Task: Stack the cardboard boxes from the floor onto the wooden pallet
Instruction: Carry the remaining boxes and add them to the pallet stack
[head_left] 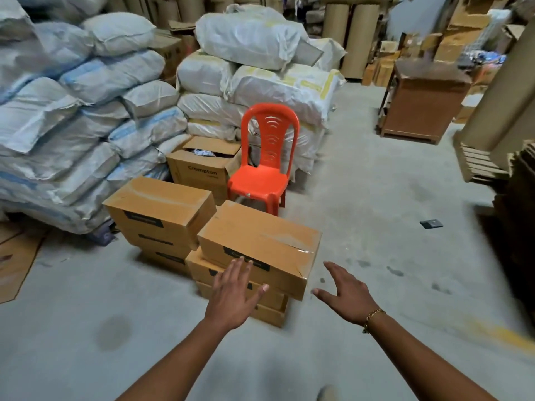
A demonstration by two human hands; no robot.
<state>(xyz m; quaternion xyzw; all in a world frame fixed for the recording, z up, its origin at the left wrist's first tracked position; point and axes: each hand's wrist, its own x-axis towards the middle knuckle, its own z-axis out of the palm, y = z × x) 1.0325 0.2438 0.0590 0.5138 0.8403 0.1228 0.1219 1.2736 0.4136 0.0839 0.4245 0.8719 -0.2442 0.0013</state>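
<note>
Both the left hand (234, 296) and right hand (346, 293) reach empty, fingers spread, flanking the skewed top box (257, 241) before the red chair (265, 163), seemingly to grasp its ends.

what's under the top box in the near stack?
More cardboard boxes, at least two, stacked on the floor; the top box sits skewed over them. The left hand covers part of their fronts, so exact count is unclear.

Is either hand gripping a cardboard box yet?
No: the left hand and right hand reach with straight, spread fingers toward the top box, curled round nothing.
</note>
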